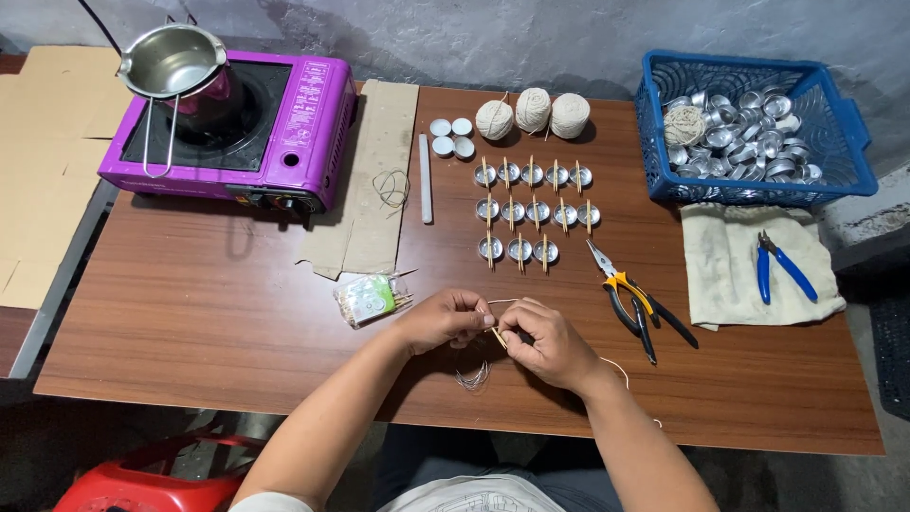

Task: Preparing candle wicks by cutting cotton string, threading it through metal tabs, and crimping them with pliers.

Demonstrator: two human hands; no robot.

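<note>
Head camera looks straight down at both hands meeting near the front edge of the counter (237, 313). Left hand (444, 320) and right hand (545, 343) are almost knuckle to knuckle, and between them sits a short wooden stick (497, 335) with thin string (502, 301) looped around it.

The bit that matters: the stick's long axis runs roughly from 10 o'clock to 4 o'clock, so its upper end points at the left fingers and its lower end tucks under the right fingers. Both hands are basically on it, neither is really nearer. Left fingers are pinched narrow on the string right at the stick's top end; right fingers are also closed tight, gripping the stick's lower part. The string arcs over the top between the two hands, and a loose tail trails off past the right wrist toward 4 o'clock.

Around that:
- a little tangle of thin wire (472, 377) lies on the counter just at 6 o'clock from the hands
- a small plastic packet of sticks (368, 299) sits close at 9 o'clock of the left hand
- yellow-handled pliers (633, 301) lie near, at 2 o'clock of the right hand
- rows of small metal cups (533, 210) with sticks laid across them sit at 12 o'clock, well apart from the hands
</note>
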